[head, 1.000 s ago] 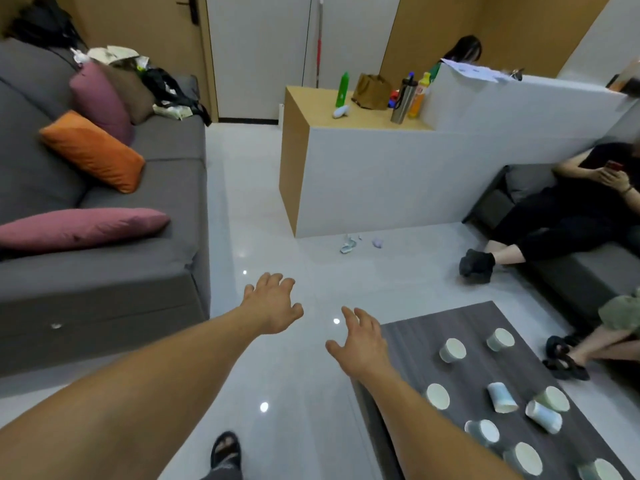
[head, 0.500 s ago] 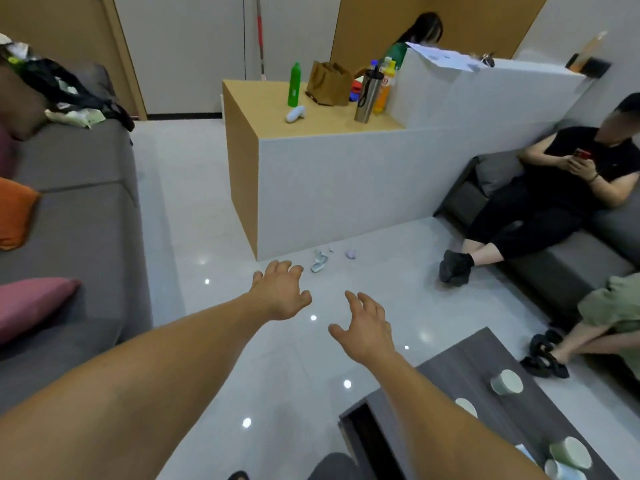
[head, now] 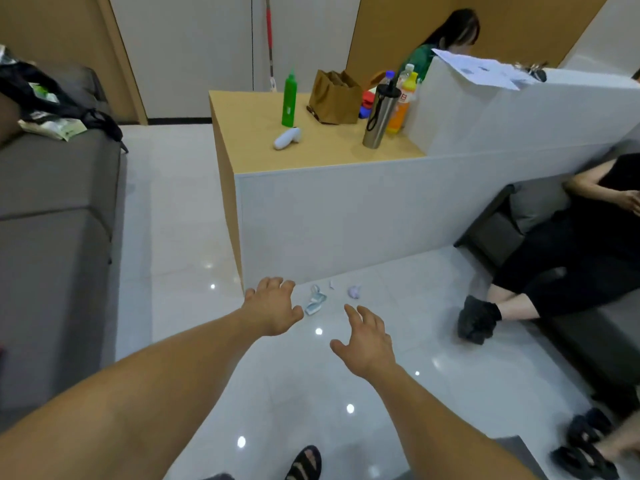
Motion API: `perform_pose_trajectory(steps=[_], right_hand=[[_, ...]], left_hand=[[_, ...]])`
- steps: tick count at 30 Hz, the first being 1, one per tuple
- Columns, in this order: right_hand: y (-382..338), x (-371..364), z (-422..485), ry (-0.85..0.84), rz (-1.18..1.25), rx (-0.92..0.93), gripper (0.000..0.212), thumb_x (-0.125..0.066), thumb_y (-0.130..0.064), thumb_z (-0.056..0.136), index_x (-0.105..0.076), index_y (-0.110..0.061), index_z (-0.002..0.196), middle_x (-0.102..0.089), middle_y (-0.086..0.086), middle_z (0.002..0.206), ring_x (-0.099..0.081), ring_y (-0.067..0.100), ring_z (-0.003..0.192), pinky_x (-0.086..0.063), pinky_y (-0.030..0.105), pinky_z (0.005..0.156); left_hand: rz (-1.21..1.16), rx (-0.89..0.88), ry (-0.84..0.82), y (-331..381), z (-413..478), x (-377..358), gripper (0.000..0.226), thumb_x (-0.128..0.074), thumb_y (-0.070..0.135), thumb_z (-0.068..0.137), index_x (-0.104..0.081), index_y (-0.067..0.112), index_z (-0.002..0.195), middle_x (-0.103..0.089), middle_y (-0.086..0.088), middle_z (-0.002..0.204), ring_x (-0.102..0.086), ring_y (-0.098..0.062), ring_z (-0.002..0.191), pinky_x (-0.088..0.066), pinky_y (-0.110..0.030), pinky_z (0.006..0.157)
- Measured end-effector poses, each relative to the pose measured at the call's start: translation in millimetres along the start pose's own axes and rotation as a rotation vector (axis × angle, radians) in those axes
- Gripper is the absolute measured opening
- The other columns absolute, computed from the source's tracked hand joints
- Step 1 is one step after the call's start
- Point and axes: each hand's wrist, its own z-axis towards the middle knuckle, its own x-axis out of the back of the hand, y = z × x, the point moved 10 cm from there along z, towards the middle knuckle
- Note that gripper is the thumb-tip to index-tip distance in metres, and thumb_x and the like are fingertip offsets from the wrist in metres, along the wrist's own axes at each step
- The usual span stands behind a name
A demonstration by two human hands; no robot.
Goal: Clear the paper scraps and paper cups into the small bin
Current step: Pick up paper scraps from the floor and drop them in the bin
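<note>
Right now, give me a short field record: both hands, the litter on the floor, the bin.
left hand: open, empty, stretched toward the floor litter
right hand: open, empty, reaching alongside
crushed paper cup: on the tiles, just past the left hand
crumpled scrap: on the tiles, beyond the right hand
small bin: not in view

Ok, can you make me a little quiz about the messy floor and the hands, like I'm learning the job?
1. True or false: the left hand is holding the squashed paper cup.
2. The crumpled paper scrap lies: A in a bin, B on the floor, C on a sofa.
3. Fill in: the bottle standing by the white gadget on the counter is coloured ____.
Key: 1 false, the left hand is open and empty; 2 B; 3 green.
</note>
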Motion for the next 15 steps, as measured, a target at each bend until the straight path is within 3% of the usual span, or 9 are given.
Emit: perform_pose_trajectory(steps=[15], right_hand=[[7.5,54.9,270.9,-0.092,-0.039,0.112,0.080,-0.058,-0.052,0.088,-0.016,-0.030,0.153,-0.014,-0.001,0.160,-0.010,0.021,0.146,-0.026,0.042,0.112]], left_hand=[[-0.140,0.144,-0.060,3.0,252.7,33.6,0.067,-0.042,0.051,0.092,-0.023,0.021,0.149,-0.021,-0.007,0.157,-0.016,-0.027,0.144,-0.022,-0.048,0.113]])
